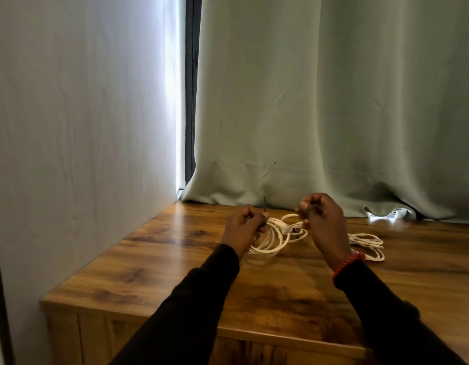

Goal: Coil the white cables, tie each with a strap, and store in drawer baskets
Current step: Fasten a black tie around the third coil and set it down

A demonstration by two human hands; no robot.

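A coiled white cable (270, 239) lies on the wooden cabinet top (175, 259) between my hands. My left hand (243, 228) pinches the coil's left side together with one end of a thin dark strap (265, 204), whose tip sticks up above the fingers. My right hand (323, 219) is closed on the strap's other end just above the coil's right side. A second white cable (367, 245) lies loosely bundled on the top, to the right behind my right wrist.
A pale green curtain (333, 114) hangs down onto the back of the cabinet top. A white wall panel (83, 127) closes off the left side. The cabinet's front edge (254, 335) runs under my forearms.
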